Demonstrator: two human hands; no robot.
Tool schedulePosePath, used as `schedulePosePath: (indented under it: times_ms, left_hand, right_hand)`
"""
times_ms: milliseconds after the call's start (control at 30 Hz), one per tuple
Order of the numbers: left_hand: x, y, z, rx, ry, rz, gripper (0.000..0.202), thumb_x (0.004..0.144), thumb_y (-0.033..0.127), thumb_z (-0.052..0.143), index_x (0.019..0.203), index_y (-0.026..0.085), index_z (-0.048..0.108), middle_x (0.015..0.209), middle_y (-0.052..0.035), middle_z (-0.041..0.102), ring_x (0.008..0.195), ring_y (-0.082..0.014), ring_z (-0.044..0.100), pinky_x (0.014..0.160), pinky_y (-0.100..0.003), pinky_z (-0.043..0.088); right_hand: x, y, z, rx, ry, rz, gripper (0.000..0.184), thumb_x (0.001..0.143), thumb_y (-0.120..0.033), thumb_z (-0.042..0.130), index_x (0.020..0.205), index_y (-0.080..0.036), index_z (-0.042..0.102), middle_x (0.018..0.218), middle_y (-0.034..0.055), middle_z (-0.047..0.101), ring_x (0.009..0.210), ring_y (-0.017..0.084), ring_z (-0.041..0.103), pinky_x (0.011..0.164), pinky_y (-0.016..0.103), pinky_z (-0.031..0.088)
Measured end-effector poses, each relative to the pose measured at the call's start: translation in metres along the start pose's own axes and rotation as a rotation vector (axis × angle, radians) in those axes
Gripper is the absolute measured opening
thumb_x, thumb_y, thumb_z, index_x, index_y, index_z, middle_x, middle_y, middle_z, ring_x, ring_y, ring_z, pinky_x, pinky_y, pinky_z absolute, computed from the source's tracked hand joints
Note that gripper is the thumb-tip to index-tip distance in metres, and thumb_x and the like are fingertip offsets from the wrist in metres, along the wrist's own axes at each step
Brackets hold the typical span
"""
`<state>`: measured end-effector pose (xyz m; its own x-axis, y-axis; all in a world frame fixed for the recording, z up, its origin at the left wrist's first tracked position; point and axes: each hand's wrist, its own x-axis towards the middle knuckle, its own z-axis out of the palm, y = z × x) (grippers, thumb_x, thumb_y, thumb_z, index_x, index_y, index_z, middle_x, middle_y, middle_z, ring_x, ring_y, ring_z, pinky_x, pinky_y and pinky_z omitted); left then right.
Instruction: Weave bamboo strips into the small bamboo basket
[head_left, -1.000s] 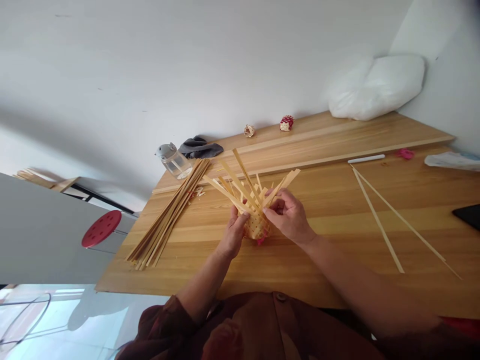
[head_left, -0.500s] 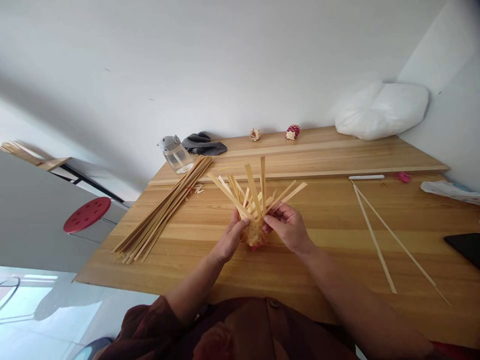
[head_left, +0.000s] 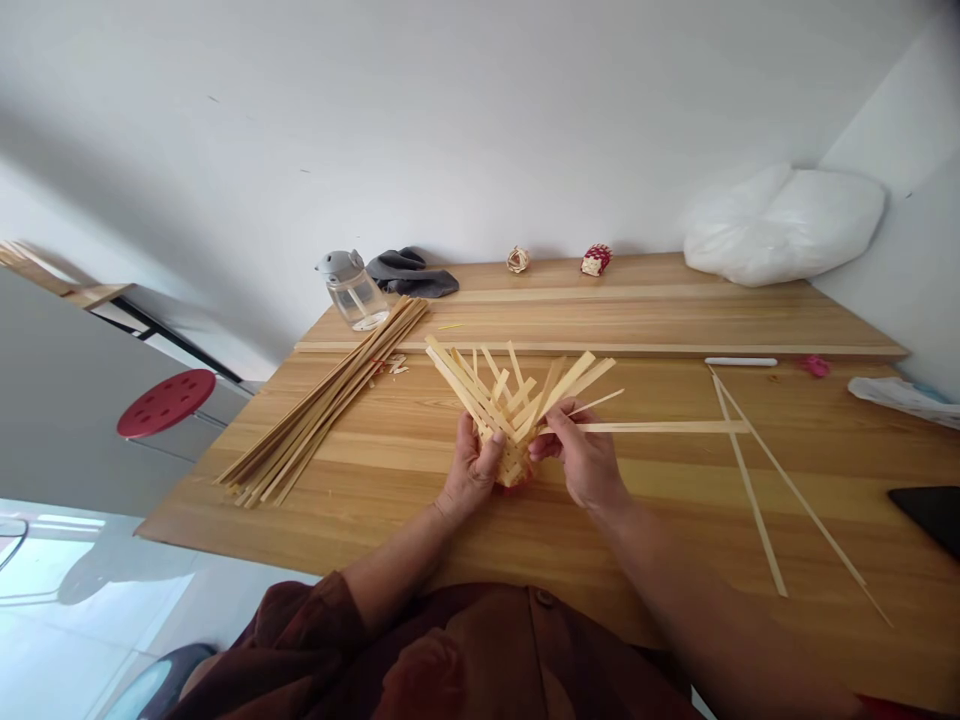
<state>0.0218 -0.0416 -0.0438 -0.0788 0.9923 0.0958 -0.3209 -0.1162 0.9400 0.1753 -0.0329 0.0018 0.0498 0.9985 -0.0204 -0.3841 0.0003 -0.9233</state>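
A small woven basket of pale bamboo strips (head_left: 513, 462) is held above the table in front of me, its loose strip ends fanning upward and outward. My left hand (head_left: 474, 466) grips its left side, thumb pressed on the weave and fingers behind. Closed at the right side, my right hand (head_left: 581, 455) pinches strips near the weave. One long strip (head_left: 660, 427) sticks out level to the right from that hand, and a thinner one slants above it. A bit of red or pink shows at the basket's underside. The right fingertips are partly hidden.
Left on the wooden table (head_left: 420, 530) lies a bundle of strips (head_left: 330, 405), near a clear jug (head_left: 356, 298) and dark cloth (head_left: 411, 273). Two loose strips (head_left: 757, 500) lie right, below a white pen-like stick (head_left: 741, 362). Two small woven pieces and a white bag (head_left: 784, 225) stand behind.
The basket's strips have shifted, with upright ones now leaning sideways. A long strip now extends to the right from my right hand. My left hand keeps its grip.
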Motion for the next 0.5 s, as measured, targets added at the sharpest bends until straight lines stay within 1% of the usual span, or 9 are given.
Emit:
schedulePosePath:
  times_ms: [67, 100, 200, 233, 300, 367, 433, 500]
  left_hand:
    - [0.003, -0.001, 0.0, -0.017, 0.004, -0.008, 0.066, 0.088, 0.056, 0.081, 0.14, 0.026, 0.053, 0.13, -0.0079, 0.071, 0.118, -0.0237, 0.067, 0.106, -0.036, 0.053]
    - [0.004, 0.0, 0.0, -0.024, -0.001, -0.019, 0.068, 0.088, 0.057, 0.081, 0.142, 0.027, 0.053, 0.129, -0.0078, 0.072, 0.116, -0.0238, 0.068, 0.105, -0.037, 0.053]
    - [0.005, 0.005, 0.001, -0.032, -0.023, -0.069, 0.071, 0.088, 0.058, 0.08, 0.146, 0.027, 0.052, 0.131, -0.0083, 0.072, 0.117, -0.0247, 0.069, 0.105, -0.039, 0.054]
    - [0.004, 0.008, 0.002, -0.031, -0.038, -0.09, 0.071, 0.089, 0.058, 0.08, 0.146, 0.027, 0.052, 0.134, -0.0086, 0.072, 0.12, -0.0253, 0.068, 0.107, -0.04, 0.054]
    - [0.004, 0.014, 0.003, -0.015, -0.072, -0.11, 0.069, 0.089, 0.057, 0.08, 0.145, 0.026, 0.055, 0.137, -0.0091, 0.072, 0.124, -0.0267, 0.068, 0.111, -0.04, 0.052]
    - [0.004, 0.019, 0.004, -0.02, -0.095, -0.131, 0.068, 0.088, 0.057, 0.081, 0.144, 0.025, 0.057, 0.136, -0.009, 0.073, 0.126, -0.0278, 0.068, 0.112, -0.041, 0.052]
    - [0.005, 0.021, 0.003, -0.052, -0.1, -0.169, 0.07, 0.086, 0.057, 0.082, 0.144, 0.025, 0.058, 0.133, -0.009, 0.075, 0.124, -0.0287, 0.07, 0.109, -0.041, 0.055]
    - [0.007, 0.021, 0.002, -0.087, -0.075, -0.206, 0.073, 0.084, 0.056, 0.084, 0.144, 0.025, 0.058, 0.13, -0.009, 0.076, 0.119, -0.029, 0.072, 0.104, -0.042, 0.058]
  right_hand:
    - [-0.003, -0.001, 0.001, 0.021, 0.006, -0.056, 0.046, 0.077, -0.059, 0.089, 0.082, -0.023, 0.061, 0.091, 0.0003, 0.072, 0.055, 0.012, 0.067, 0.051, 0.028, 0.061]
    - [-0.004, -0.002, 0.002, 0.007, -0.006, -0.099, 0.043, 0.078, -0.055, 0.089, 0.083, -0.023, 0.062, 0.093, -0.0001, 0.071, 0.056, 0.011, 0.068, 0.052, 0.028, 0.06]
    - [-0.004, -0.005, 0.001, -0.105, -0.071, -0.254, 0.034, 0.081, -0.044, 0.09, 0.084, -0.024, 0.062, 0.084, -0.002, 0.067, 0.057, 0.011, 0.065, 0.052, 0.026, 0.055]
    - [-0.003, -0.005, 0.001, -0.144, -0.078, -0.296, 0.033, 0.08, -0.042, 0.09, 0.084, -0.024, 0.062, 0.079, -0.0031, 0.065, 0.055, 0.011, 0.063, 0.051, 0.026, 0.053]
    - [-0.001, -0.005, 0.0, -0.197, -0.051, -0.344, 0.036, 0.079, -0.042, 0.09, 0.08, -0.025, 0.059, 0.074, -0.0046, 0.061, 0.051, 0.01, 0.058, 0.047, 0.026, 0.049]
    - [0.0, -0.002, 0.0, -0.238, -0.021, -0.359, 0.034, 0.08, -0.043, 0.089, 0.081, -0.025, 0.06, 0.078, -0.0029, 0.064, 0.051, 0.011, 0.057, 0.046, 0.027, 0.048]
    - [0.001, 0.001, -0.002, -0.298, -0.01, -0.387, 0.027, 0.083, -0.042, 0.086, 0.088, -0.025, 0.066, 0.088, 0.0007, 0.07, 0.057, 0.012, 0.059, 0.05, 0.029, 0.051]
    - [0.002, 0.002, -0.006, -0.397, 0.004, -0.449, 0.021, 0.087, -0.04, 0.083, 0.097, -0.025, 0.072, 0.097, 0.0039, 0.073, 0.064, 0.014, 0.06, 0.057, 0.031, 0.054]
